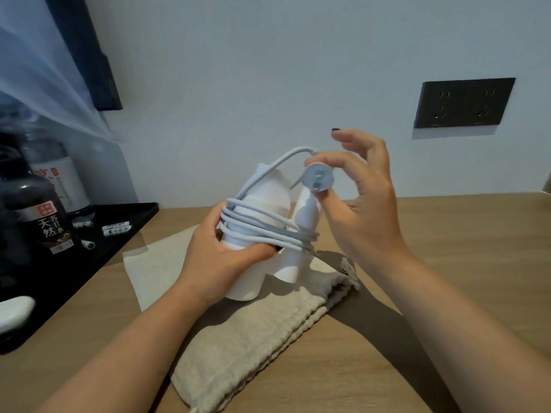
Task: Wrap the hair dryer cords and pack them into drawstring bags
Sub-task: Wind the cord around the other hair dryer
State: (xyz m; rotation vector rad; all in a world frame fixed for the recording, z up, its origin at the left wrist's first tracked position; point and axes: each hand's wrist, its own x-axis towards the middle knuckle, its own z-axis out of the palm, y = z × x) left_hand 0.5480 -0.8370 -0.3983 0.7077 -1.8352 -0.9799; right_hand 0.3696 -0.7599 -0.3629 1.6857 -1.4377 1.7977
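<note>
Above the wooden table (447,263), a person is holding a white hair dryer (262,210) upright over a beige drawstring bag (253,332). Left hand (220,257) is gripping the dryer's barrel, fingers curling round the far side and thumb pressing the near side just under the coils. Grey-white cord (268,231) is sitting in several loops round the barrel and the folded handle, binding the two together. One free length of cord is running up from the loops, arcing over the dryer's top to the plug (317,177). Right hand (363,201) is pinching that round plug between thumb and forefinger, plug face and prongs turning toward the viewer; the other fingers are spreading loose above it, a dark-painted nail showing on the top one.

Bag is lying flat on the table beneath the dryer, gathered mouth and drawstring end pointing right, near the right wrist. Dryer is casting a shadow on it; can't tell if the base is touching the cloth. A second flat beige bag (155,266) is lying under the first, poking out on the left.

Off left, a black tray (89,257) is carrying two labelled bottles (44,216) and a few small sachets (116,228). A white object (13,312) is sitting at the tray's near edge, cut off. A dark double socket plate (463,102) is sitting on the wall at right.
</note>
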